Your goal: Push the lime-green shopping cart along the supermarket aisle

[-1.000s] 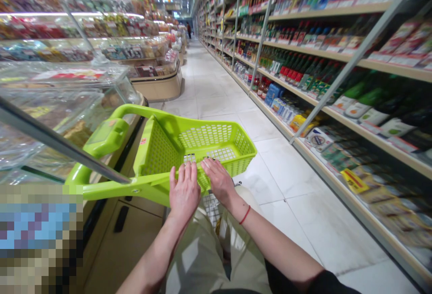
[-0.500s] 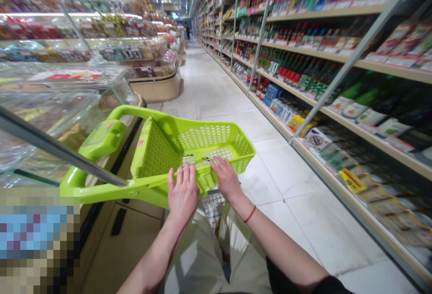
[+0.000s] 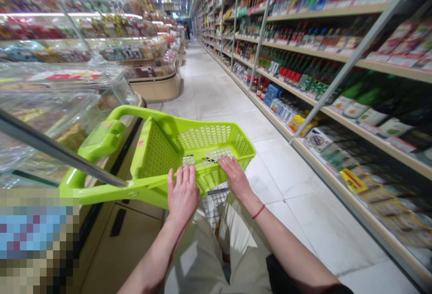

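Observation:
A lime-green shopping cart (image 3: 202, 178) stands sideways before me, its basket empty and its handle end at the left. My left hand (image 3: 184, 190) is closed over the near rim at about mid-length, fingers hooked inward and thumb side hidden. Further right along the same rim, my right hand (image 3: 235, 178) has its fingers bent over the edge into the basket; a thin red string circles that wrist. Below the basket, a wire lower rack (image 3: 212, 206) shows partly between my legs.
Tall shelves (image 3: 337, 55) with bottles, jars and packets line the right side. On the left are clear-lidded bins (image 3: 64, 100) and tiered displays of wrapped goods (image 3: 77, 28). A metal bar (image 3: 64, 147) crosses over the cart handle. A tiled aisle (image 3: 216, 91) runs ahead to a distant person.
My right hand has slid a little to the right along the cart's rim. My left hand and the cart have stayed nearly still.

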`<action>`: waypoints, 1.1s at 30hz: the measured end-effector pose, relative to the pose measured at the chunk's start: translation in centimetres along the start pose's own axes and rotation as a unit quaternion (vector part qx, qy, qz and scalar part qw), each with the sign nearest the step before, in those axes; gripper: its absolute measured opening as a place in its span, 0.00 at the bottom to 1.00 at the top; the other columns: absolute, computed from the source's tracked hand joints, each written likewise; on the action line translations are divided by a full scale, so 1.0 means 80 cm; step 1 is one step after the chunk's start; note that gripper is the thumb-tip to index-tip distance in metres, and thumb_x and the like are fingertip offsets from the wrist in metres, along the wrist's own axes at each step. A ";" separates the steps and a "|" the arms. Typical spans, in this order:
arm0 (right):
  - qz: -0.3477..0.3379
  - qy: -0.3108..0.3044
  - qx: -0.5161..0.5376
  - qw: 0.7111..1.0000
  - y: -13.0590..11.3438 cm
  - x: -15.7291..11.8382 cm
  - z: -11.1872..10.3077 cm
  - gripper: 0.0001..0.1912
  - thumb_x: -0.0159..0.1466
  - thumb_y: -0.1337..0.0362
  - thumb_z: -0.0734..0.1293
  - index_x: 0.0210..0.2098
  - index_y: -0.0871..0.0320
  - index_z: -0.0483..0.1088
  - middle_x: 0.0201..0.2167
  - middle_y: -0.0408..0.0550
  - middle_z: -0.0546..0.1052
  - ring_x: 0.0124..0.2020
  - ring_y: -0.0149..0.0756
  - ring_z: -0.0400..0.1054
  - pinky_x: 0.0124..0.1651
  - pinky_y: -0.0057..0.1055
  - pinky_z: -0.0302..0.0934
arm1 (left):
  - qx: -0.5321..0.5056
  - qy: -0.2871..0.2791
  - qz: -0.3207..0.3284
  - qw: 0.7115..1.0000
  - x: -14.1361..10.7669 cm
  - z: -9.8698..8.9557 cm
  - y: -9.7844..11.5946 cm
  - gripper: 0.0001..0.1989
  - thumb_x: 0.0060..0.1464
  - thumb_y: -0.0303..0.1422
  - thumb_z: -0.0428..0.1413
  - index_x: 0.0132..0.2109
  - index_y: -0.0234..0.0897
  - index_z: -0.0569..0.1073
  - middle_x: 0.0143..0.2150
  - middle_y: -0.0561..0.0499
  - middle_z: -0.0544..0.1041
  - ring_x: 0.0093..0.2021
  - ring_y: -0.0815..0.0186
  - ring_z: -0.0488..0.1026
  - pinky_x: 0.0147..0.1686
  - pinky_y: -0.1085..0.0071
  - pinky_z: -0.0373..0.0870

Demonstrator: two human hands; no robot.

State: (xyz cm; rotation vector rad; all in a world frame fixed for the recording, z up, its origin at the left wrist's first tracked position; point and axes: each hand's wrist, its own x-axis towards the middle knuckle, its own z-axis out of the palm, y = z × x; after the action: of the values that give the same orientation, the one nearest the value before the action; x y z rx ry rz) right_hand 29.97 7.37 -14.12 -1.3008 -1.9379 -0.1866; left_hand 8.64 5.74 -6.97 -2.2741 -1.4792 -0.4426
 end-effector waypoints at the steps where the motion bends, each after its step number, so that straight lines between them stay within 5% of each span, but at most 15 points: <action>1: 0.003 0.004 0.001 1.000 0.007 -0.002 -0.001 0.36 0.61 0.83 0.51 0.66 0.56 0.60 0.63 0.54 0.68 0.68 0.37 0.55 0.69 0.49 0.52 | 0.002 -0.001 0.000 1.000 0.000 0.000 0.000 0.28 0.55 0.26 0.48 0.63 0.26 0.65 0.62 0.37 0.70 0.62 0.49 0.65 0.67 0.47 0.46; 10: 0.069 0.035 -0.023 0.997 0.029 -0.009 -0.010 0.38 0.57 0.84 0.52 0.64 0.57 0.64 0.61 0.56 0.70 0.67 0.38 0.57 0.68 0.50 0.54 | 0.000 0.008 0.002 1.000 -0.001 0.002 -0.001 0.28 0.54 0.27 0.49 0.63 0.26 0.66 0.62 0.36 0.70 0.61 0.48 0.65 0.68 0.47 0.45; 17: 0.014 -0.003 0.009 1.000 0.026 -0.005 -0.011 0.41 0.57 0.84 0.53 0.66 0.54 0.60 0.63 0.52 0.68 0.68 0.36 0.55 0.69 0.47 0.53 | 0.001 0.006 0.005 1.000 -0.001 0.001 -0.002 0.28 0.55 0.27 0.48 0.63 0.26 0.65 0.62 0.37 0.70 0.61 0.49 0.65 0.68 0.47 0.45; 27: 0.085 0.036 -0.007 0.996 0.082 -0.023 -0.025 0.38 0.58 0.83 0.53 0.64 0.53 0.64 0.61 0.52 0.70 0.67 0.38 0.58 0.69 0.51 0.52 | -0.005 0.006 0.004 1.000 0.000 0.003 -0.002 0.28 0.55 0.26 0.48 0.63 0.27 0.65 0.62 0.37 0.70 0.62 0.49 0.65 0.68 0.47 0.45; 33: 0.087 0.020 -0.010 0.996 0.070 -0.020 -0.027 0.40 0.56 0.83 0.53 0.64 0.53 0.63 0.62 0.51 0.69 0.67 0.37 0.57 0.70 0.49 0.51 | -0.006 0.006 0.002 1.000 -0.001 0.002 -0.001 0.29 0.55 0.26 0.48 0.64 0.26 0.64 0.62 0.36 0.70 0.62 0.48 0.65 0.68 0.47 0.44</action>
State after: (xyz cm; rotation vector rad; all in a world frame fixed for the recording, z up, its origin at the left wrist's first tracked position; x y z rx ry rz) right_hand 36.07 7.75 -15.32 -1.4617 -1.7825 -0.1443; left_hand 8.57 5.80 -7.14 -2.2792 -1.4700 -0.4657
